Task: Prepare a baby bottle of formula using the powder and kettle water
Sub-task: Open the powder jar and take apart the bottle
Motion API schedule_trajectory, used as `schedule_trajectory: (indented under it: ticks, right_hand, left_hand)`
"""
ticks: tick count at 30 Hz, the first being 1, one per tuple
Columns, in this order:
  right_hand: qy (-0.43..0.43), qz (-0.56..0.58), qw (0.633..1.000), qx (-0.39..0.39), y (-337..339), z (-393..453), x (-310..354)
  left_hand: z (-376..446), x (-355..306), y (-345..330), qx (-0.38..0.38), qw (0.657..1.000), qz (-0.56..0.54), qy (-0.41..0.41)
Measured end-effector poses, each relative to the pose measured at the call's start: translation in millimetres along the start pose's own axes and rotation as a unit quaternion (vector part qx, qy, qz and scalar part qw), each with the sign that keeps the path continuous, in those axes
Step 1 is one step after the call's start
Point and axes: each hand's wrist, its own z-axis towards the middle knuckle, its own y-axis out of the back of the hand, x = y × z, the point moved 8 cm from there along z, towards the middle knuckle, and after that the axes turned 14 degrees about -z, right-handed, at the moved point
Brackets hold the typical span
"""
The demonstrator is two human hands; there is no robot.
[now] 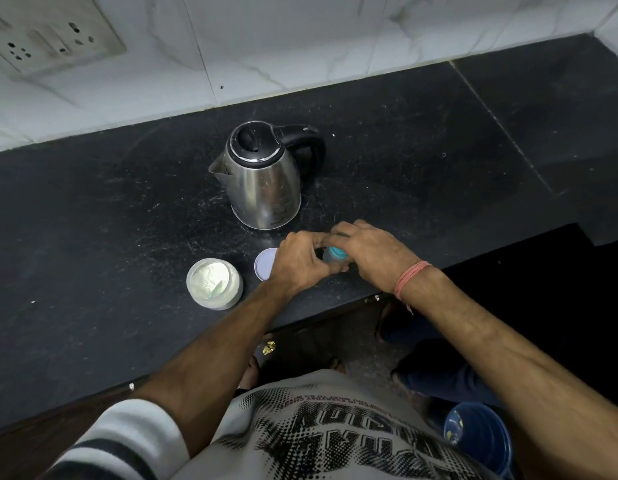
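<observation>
Black stone formed the table [93,209] under white wall tiles. Both hands met near its front edge: the left hand [297,263] and right hand [366,249] each had their grip closed around the small baby bottle [333,254]. Just left lay a round lid [262,263], then the open powder jar [214,283]. Behind stood the steel kettle [266,178].
</observation>
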Motion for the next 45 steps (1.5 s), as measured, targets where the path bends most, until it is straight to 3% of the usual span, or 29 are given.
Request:
schedule_trajectory:
  ticks: [4,7,9,14,17,20,30,33,39,45]
  right_hand:
    - [-0.107,0.091,0.990,0.005,1.2,-2.0,-14.3]
    - [-0.181,-0.002,0.984,-0.006,7.6,-2.3,-20.4]
    - [-0.161,-0.018,0.987,-0.021,14.4,-0.7,-13.0]
    - [-0.050,0.034,0.998,0.025,12.4,4.9,0.0]
    - [-0.084,0.065,0.994,0.035,11.2,6.9,-5.8]
    - [-0.139,0.008,0.990,0.006,16.0,6.5,-14.0]
    - [-0.139,0.063,0.988,-0.034,25.8,-8.8,-20.5]
    - [-0.201,0.115,0.970,-0.074,21.0,-28.5,-33.2]
    - [-0.356,0.244,0.892,-0.132,-33.5,-85.9,-22.9]
    - [-0.375,0.250,0.887,-0.102,-84.7,-89.7,-5.2]
  left_hand:
    - [-3.0,-5.3,0.2,0.005,1.000,-0.002,-0.001]
    - [-3.9,-9.9,-3.1,0.020,1.000,-0.006,-0.005]
    - [-2.6,-8.2,-1.3,0.015,1.000,-0.003,-0.002]
    - [-0.3,0.2,-0.6,0.008,1.000,0.007,0.008]
    - [-0.7,-3.3,0.9,0.003,1.000,-0.002,-0.004]
    - [-0.3,-0.2,-2.8,0.015,1.000,-0.012,-0.011]
    - [2.8,5.3,-3.6,0.016,1.000,-0.007,-0.009]
    - [4.2,6.5,-5.6,0.023,1.000,-0.013,-0.011]
    - [3.9,11.6,-5.5,0.002,1.000,-0.007,-0.008]
    - [2.6,5.5,-4.5,0.004,1.000,0.012,-0.008]
